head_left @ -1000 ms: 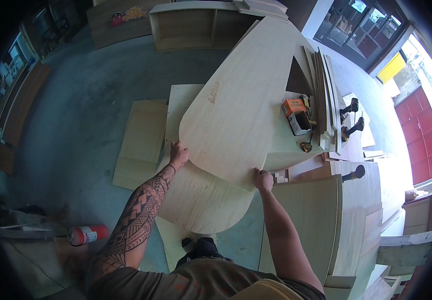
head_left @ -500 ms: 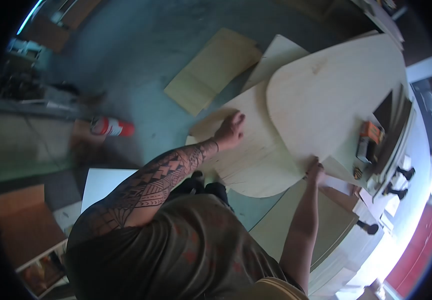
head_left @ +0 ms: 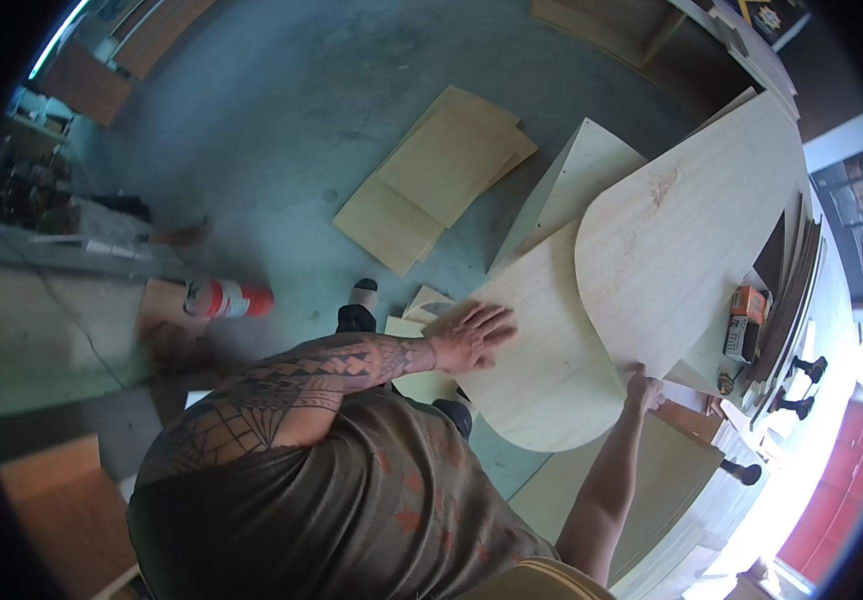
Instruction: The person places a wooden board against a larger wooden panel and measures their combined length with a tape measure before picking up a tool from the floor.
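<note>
The top panel (head_left: 687,240) overlaps the lower panel (head_left: 552,345), the right hand (head_left: 644,388) clamped on its near corner. Hands are well apart; the left hand (head_left: 470,337), fingers spread, seems to rest on the lower panel. Right of the top panel sit a box (head_left: 744,338) and drills (head_left: 810,370); left, floor boards (head_left: 442,160) and an extinguisher (head_left: 232,298).

Blue-grey floor (head_left: 262,130); red panels (head_left: 837,485) right, bright glare (head_left: 814,435) beside.
</note>
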A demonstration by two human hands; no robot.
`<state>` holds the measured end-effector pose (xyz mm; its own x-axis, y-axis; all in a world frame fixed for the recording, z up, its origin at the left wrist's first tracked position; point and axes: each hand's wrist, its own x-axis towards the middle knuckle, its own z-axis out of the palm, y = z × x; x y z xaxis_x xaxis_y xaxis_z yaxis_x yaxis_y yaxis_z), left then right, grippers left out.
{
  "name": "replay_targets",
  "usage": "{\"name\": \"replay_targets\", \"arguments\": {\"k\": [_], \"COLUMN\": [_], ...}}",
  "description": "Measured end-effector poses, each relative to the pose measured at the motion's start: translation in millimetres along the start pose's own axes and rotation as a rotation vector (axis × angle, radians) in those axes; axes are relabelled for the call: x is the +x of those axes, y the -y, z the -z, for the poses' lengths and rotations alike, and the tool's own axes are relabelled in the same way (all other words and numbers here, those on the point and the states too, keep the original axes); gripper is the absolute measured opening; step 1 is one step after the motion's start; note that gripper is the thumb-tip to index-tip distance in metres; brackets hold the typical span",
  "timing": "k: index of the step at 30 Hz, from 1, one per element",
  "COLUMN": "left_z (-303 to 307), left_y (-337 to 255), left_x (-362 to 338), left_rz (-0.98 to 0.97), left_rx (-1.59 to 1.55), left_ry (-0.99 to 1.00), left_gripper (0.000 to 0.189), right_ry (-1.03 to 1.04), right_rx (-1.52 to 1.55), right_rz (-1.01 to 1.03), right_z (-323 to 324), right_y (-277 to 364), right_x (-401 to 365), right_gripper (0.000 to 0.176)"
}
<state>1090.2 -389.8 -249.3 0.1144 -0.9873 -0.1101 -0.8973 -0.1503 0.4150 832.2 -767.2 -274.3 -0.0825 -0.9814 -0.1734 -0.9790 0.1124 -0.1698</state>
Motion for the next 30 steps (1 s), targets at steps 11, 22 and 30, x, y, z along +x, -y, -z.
{"name": "replay_targets", "arguments": {"k": [11, 22, 30], "left_z": [-75, -382, -406], "left_y": [291, 510, 578], "left_x": [-75, -8, 131], "left_rz": [0.192, 0.823, 1.150], "left_rx": [-0.587, -0.778, -1.673], "left_ry": [-0.197, 0.068, -0.226], "left_gripper": [0.049, 0.043, 0.083], "right_ry": [-0.193, -0.195, -0.093], "right_rx": [-0.175, -0.140, 0.035], "right_rz": [0.089, 0.356, 0.468], "right_z": [-75, -67, 3], "right_y": [167, 120, 22], "right_x": [-209, -196, -205], "right_gripper": [0.106, 0.080, 0.067]}}
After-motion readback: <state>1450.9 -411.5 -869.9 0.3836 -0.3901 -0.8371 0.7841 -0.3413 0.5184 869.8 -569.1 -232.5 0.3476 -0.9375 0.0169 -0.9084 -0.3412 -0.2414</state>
